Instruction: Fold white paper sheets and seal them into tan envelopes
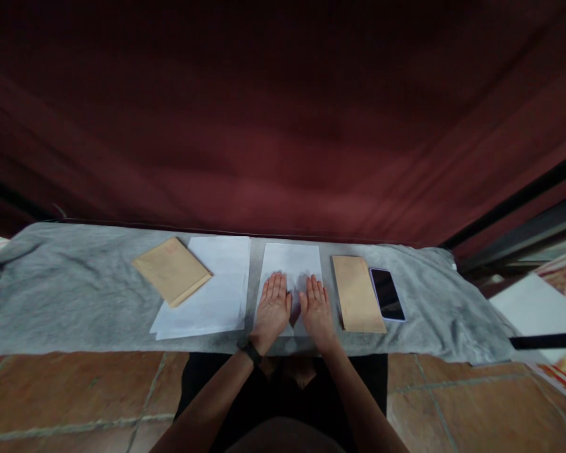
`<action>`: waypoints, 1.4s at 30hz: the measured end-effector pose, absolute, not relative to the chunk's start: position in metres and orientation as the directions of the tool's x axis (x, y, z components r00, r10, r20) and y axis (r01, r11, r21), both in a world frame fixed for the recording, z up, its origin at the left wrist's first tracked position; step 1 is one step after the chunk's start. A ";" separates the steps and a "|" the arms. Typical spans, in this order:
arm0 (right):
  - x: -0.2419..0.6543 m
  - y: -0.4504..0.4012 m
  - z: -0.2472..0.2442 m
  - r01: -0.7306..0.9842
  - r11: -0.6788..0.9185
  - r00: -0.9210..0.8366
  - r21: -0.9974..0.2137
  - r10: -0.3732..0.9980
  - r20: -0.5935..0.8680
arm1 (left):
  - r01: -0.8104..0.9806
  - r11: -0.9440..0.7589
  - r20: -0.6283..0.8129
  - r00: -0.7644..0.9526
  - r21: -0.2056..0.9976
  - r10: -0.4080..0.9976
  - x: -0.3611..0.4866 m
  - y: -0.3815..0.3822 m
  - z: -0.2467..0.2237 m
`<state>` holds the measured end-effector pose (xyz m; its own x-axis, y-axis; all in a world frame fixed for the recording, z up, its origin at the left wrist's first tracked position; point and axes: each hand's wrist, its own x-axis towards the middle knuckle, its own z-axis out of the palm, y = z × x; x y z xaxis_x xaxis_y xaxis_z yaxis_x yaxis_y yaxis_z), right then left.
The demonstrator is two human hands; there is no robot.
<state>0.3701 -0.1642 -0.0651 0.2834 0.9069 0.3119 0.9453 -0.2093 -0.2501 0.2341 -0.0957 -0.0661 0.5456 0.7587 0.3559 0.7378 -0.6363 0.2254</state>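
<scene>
A white sheet of paper lies in front of me on the grey cloth. My left hand rests flat on its left part, palm down, with the fingers stretched out. On its right part my right hand lies flat in the same way, a small gap between the two thumbs. Neither hand holds anything. To the left is a stack of white paper, partly covered by a tilted brown envelope. Right of my hands lies another brown envelope, next to a phone with a dark screen.
Grey cloth covers the long, narrow surface and is wrinkled at both ends. A dark red curtain-like backdrop rises directly behind it. At the far right are a white sheet-like object and dark bars. Tiled floor shows below.
</scene>
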 end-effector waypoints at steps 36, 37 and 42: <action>0.391 -0.132 -0.091 0.945 -0.275 0.327 -0.178 0.832 0.448 | 0.876 -0.410 0.318 0.325 0.252 0.891 0.244 -0.057 -0.079; 0.392 -0.133 -0.092 0.943 -0.279 0.331 -0.180 0.827 0.453 | 0.879 -0.399 0.321 0.311 0.261 0.894 0.243 -0.057 -0.079; 0.392 -0.135 -0.091 0.930 -0.306 0.366 -0.202 0.812 0.454 | 0.889 -0.367 0.322 0.276 0.272 0.906 0.243 -0.059 -0.074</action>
<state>0.3916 -0.1347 -0.0915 0.3659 0.8125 0.4538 0.9303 -0.3061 -0.2022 0.2429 -0.0589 -0.0743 0.2756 0.9058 0.3219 0.8893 -0.3674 0.2724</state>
